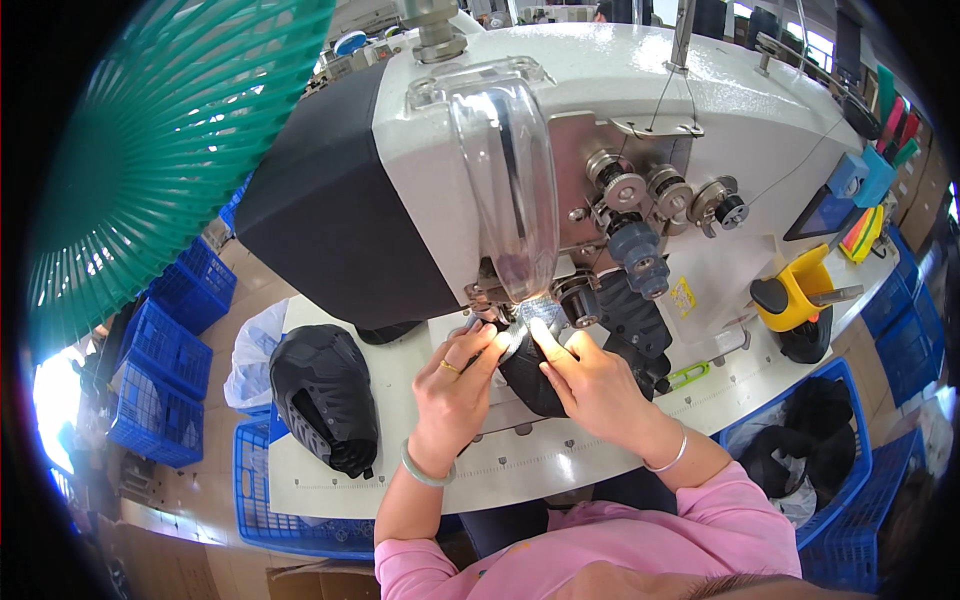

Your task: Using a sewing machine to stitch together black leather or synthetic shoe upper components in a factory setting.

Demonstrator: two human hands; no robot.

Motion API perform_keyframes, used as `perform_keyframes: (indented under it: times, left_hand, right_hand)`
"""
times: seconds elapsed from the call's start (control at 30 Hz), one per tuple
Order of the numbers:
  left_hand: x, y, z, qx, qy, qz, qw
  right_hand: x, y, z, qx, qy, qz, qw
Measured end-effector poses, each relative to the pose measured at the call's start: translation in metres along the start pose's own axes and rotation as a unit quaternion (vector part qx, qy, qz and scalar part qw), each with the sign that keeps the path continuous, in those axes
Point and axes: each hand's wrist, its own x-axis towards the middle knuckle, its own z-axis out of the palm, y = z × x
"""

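Fingers of both hands converge at the middle of the frame, on the black upper under the machine. The left hand comes in from the left, digits close together and bent, tips gathered by the upper's left edge; whether they pinch it cannot be told. The right hand comes from the lower right, index finger stretched out to the pale patch at the upper's top end, thumb lower down near the black part, other fingers curled; how firm its hold is cannot be told either.

The upper lies between the two hands, its visible length running from the patch down the frame, leaning slightly right. That patch sits just below the clear guard, straight ahead of the right index tip, so the right hand looks nearer to it; the left fingertips are just beside it. More black material lies beyond the right hand; any join with the upper is hidden.
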Motion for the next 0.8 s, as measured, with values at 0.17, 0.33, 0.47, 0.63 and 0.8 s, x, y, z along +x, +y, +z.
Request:
perform_keyframes:
  times: [0.17, 0.33, 0.47, 0.63, 0.8]
  left_hand:
    - [0.0, -0.01, 0.001, -0.004, -0.004, 0.03, 1.0]
    - [0.004, -0.014, -0.002, -0.012, -0.014, 0.051, 0.999]
    - [0.008, -0.013, 0.0, -0.076, 0.004, -0.052, 0.996]
    - [0.007, -0.01, 0.004, -0.132, 0.026, -0.157, 0.978]
    - [0.004, -0.015, 0.003, -0.057, 0.012, -0.005, 0.998]
  right_hand:
    - [0.0, -0.004, 0.005, -0.002, -0.007, 0.005, 1.0]
    - [0.001, -0.002, 0.004, -0.009, -0.005, -0.002, 1.0]
    - [0.005, 0.004, -0.003, -0.009, -0.019, 0.009, 1.0]
    - [0.008, 0.0, -0.004, -0.011, -0.035, 0.032, 0.999]
    - [0.008, -0.003, -0.003, -0.033, -0.027, 0.027, 0.999]
